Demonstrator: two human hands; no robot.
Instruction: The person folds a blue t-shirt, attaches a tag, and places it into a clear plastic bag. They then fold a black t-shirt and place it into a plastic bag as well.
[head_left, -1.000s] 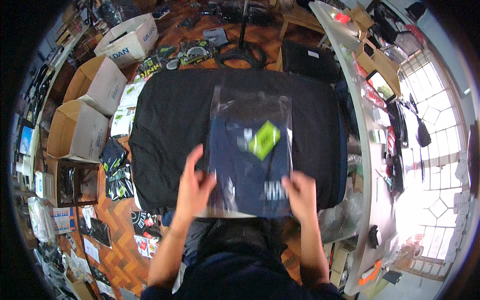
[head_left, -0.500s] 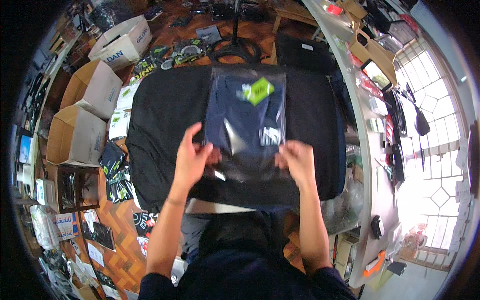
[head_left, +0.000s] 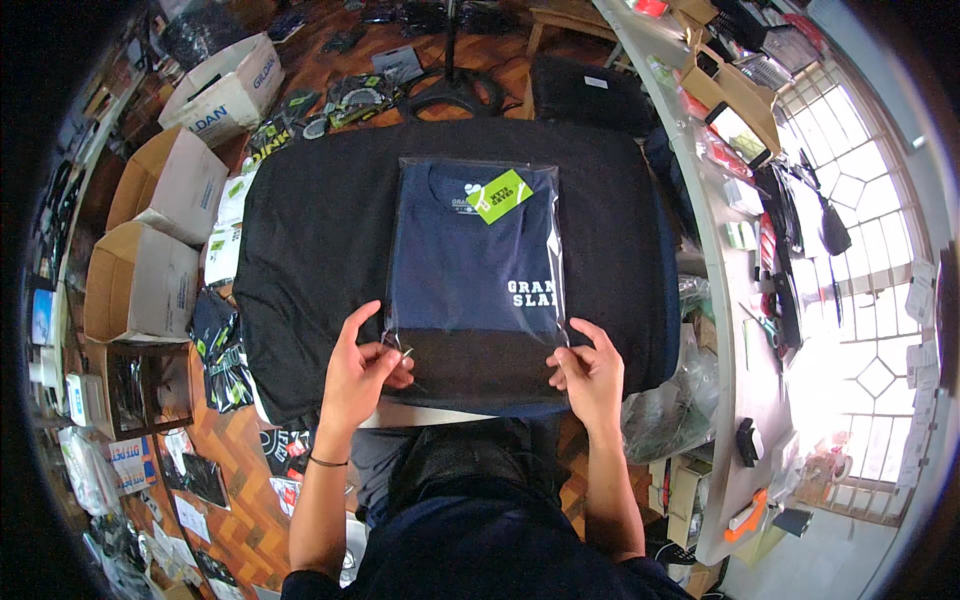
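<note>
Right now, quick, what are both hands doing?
Left hand: pinching the near left corner of the clear bag holding a folded navy shirt.
Right hand: pinching the bag's near right corner.

To your left, open cardboard boxes (head_left: 150,240) stood on the wooden floor (head_left: 235,520), with small dark packets (head_left: 222,350) scattered near them. A long grey counter (head_left: 735,330) ran down your right side, crowded with small items, beside a bright window (head_left: 860,250). Ahead of you lay a coiled black cable (head_left: 450,92).

Black pad (head_left: 310,230) bare around bag (head_left: 470,270) — boxes (head_left: 150,270) left.
</note>
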